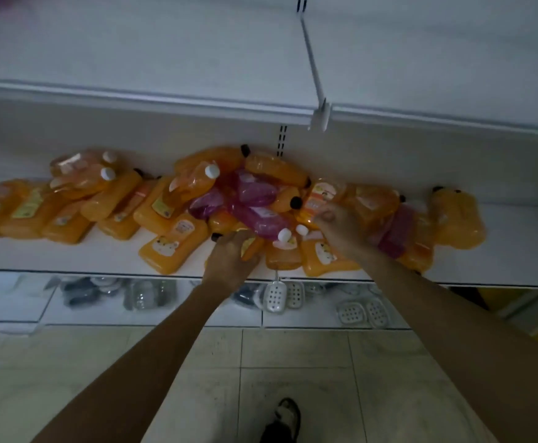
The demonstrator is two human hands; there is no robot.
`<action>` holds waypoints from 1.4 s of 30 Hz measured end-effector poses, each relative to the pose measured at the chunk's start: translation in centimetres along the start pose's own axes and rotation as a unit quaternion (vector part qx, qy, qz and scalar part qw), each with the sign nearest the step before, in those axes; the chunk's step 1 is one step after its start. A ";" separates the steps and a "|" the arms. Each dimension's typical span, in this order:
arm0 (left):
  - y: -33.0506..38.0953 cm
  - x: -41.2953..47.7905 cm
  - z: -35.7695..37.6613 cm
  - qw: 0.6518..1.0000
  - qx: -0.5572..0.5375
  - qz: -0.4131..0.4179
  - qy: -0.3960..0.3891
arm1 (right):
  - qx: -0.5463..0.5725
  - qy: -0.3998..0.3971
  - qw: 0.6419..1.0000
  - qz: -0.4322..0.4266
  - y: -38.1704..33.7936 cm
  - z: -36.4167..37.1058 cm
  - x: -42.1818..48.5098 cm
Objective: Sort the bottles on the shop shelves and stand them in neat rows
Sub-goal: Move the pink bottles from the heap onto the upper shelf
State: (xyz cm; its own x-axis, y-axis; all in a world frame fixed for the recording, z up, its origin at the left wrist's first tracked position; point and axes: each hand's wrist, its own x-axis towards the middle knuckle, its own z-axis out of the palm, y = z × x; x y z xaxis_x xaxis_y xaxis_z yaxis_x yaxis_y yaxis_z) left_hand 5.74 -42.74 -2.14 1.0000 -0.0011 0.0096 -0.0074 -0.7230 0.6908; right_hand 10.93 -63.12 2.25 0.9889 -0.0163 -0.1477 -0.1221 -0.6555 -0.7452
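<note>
The left hand point(229, 259) grips a flat orange plastic bottle point(252, 249), probably slick and liquid-heavy, at the white shelf's point(101, 254) front edge; the right hand's point(336, 227) hold is unclear.

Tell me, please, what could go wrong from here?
The left hand grips an orange bottle low in the heap; pulling it may send the purple bottles piled behind sliding. The front bottles by the shelf edge could be knocked onto the floor.

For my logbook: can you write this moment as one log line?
left hand: grips orange bottle | right hand: on pile, grip unclear | pile: jumbled, bottles lying down
</note>
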 end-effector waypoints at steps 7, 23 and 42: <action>-2.9 3.6 2.4 0.986 0.145 0.081 -0.003 | -0.017 -0.028 0.998 -0.045 -1.9 4.9 6.7; -2.6 8.4 3.8 0.922 0.328 0.204 0.025 | -0.196 -0.036 0.980 0.020 -5.6 10.5 11.8; -1.6 4.0 -4.1 0.872 -0.423 -0.146 0.199 | 0.394 -0.151 0.883 0.206 -6.4 3.5 5.2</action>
State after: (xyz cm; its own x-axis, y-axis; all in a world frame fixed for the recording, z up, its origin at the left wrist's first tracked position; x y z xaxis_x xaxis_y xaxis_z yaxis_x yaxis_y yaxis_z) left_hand 9.73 -38.73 -0.29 0.8794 0.4599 -0.1228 0.0770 0.1171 0.9901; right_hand 16.57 -56.36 3.92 0.7935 0.1491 -0.5900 -0.6050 0.0889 -0.7912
